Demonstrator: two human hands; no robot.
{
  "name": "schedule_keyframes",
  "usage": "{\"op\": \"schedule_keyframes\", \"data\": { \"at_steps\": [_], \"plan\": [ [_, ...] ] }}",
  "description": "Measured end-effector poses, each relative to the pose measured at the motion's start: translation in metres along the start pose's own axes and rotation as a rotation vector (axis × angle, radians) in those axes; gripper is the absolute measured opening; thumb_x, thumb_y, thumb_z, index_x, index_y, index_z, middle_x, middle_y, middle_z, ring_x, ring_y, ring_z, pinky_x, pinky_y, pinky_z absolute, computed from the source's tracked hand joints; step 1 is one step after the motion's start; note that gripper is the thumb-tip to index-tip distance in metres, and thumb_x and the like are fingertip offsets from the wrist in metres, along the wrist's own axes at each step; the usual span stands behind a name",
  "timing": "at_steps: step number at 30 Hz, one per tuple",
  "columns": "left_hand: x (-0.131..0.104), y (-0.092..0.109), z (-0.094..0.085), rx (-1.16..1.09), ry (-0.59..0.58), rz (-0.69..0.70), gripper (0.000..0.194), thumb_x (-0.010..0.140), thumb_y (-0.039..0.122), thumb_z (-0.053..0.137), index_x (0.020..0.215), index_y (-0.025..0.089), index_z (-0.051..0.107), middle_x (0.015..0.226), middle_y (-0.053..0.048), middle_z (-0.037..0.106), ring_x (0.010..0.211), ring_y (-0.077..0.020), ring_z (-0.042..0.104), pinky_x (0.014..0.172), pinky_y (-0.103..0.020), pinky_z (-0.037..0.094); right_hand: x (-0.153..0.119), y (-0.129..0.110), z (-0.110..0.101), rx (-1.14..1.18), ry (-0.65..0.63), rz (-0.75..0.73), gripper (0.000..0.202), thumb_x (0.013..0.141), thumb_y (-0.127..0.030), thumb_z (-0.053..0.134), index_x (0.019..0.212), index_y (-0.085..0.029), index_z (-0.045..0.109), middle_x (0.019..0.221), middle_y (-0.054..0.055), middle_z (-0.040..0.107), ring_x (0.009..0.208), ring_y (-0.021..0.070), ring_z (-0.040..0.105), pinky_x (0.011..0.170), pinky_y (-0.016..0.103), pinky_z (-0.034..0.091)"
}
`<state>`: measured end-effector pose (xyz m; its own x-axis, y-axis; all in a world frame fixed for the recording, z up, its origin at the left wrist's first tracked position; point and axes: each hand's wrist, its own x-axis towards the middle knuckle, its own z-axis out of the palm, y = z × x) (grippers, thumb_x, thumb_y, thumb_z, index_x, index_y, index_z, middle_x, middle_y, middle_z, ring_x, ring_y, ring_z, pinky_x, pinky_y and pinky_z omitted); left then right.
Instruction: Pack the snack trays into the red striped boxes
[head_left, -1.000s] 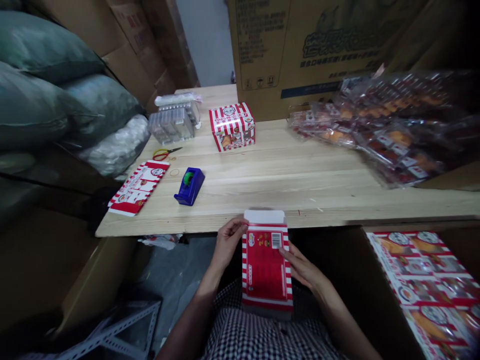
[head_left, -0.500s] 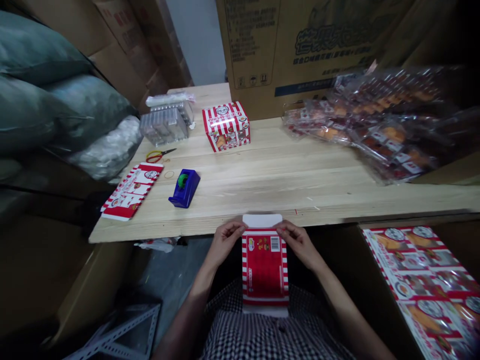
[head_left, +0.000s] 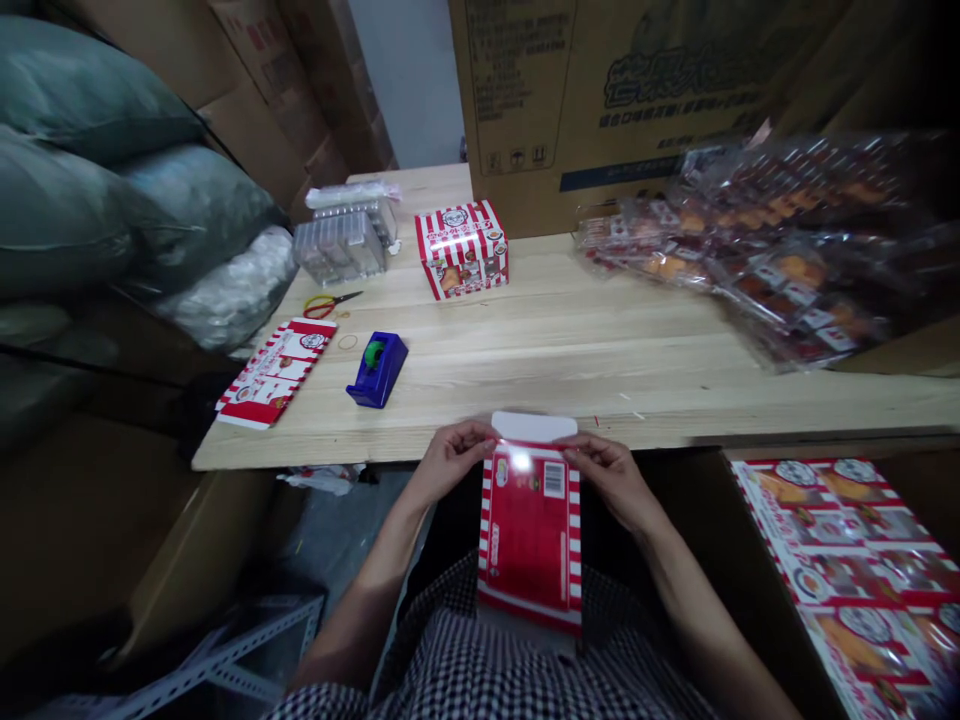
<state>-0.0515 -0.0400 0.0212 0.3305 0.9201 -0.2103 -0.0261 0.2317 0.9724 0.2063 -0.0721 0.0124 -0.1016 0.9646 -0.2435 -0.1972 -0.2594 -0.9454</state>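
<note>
Red striped carton (head_left: 529,540), flap end toward the counter (head_left: 540,340)

From where I stand, the carton is just in front of the person's checked shirt (head_left: 457,640), its printed red panel facing up. Its long axis runs away from the body, toward the counter's front edge, with the white flap (head_left: 534,427) at the far end. (Whether the near end rests on the lap, I cannot tell.)

What matters is where the grip sits. The left hand (head_left: 457,455) pinches the far left corner and the right hand (head_left: 609,470) pinches the far right one, thumbs on top, close by the fold where the flap begins. Neither hand is nearer; the flap lies between them and just beyond, while most of the carton reaches back from their fingers toward the shirt.

On the counter, ahead and to the left, sits a blue tape dispenser (head_left: 381,372), well apart from both hands.
</note>
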Motion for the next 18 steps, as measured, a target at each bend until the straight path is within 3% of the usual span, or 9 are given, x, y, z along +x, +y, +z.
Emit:
{"op": "schedule_keyframes", "data": {
  "at_steps": [3,6,12,15,18],
  "plan": [
    [-0.013,-0.01,0.003,0.03,-0.018,-0.025,0.029,0.079,0.043,0.076,0.089,0.015,0.075,0.08,-0.006,0.072,0.073,-0.0175,0.064,0.071,-0.029,0.048,-0.016,0.015,-0.002,0.022,-0.035,0.079,0.03,0.08,-0.048,0.077,0.097,-0.023,0.08,0.082,0.002,0.077,0.071,0.0191,0.068,0.071,0.033,0.054],
    [-0.019,-0.022,0.01,0.058,0.048,0.005,0.026,0.083,0.041,0.072,0.086,0.016,0.073,0.078,-0.004,0.068,0.071,-0.0156,0.061,0.07,-0.026,0.045,-0.021,0.029,0.0,0.018,0.011,0.078,0.031,0.081,-0.049,0.075,0.099,-0.024,0.08,0.088,0.003,0.078,0.076,0.0216,0.069,0.076,0.036,0.054],
    [-0.01,-0.041,0.024,-0.012,0.225,0.021,0.027,0.084,0.038,0.072,0.073,0.014,0.067,0.069,0.0,0.062,0.064,-0.0113,0.054,0.064,-0.023,0.041,-0.008,0.053,0.014,0.16,0.302,0.034,0.022,0.07,-0.04,0.085,0.081,-0.021,0.079,0.089,0.004,0.078,0.082,0.023,0.07,0.081,0.037,0.055],
    [-0.007,-0.049,0.029,-0.208,0.3,0.025,0.021,0.08,0.033,0.077,0.087,0.017,0.066,0.072,0.003,0.063,0.065,-0.0098,0.057,0.067,-0.022,0.043,-0.002,0.059,0.024,0.26,0.372,0.011,0.031,0.068,-0.038,0.087,0.092,-0.025,0.074,0.092,0.002,0.077,0.083,0.0222,0.072,0.081,0.039,0.057],
    [-0.004,-0.053,0.032,-0.415,0.32,-0.027,0.038,0.076,0.027,0.08,0.109,0.021,0.063,0.078,0.003,0.067,0.066,-0.0111,0.062,0.07,-0.024,0.048,0.0,0.054,0.026,0.369,0.28,0.064,0.053,0.068,-0.037,0.087,0.116,-0.03,0.066,0.097,0.001,0.075,0.091,0.0244,0.073,0.086,0.043,0.058]
  ]
}}
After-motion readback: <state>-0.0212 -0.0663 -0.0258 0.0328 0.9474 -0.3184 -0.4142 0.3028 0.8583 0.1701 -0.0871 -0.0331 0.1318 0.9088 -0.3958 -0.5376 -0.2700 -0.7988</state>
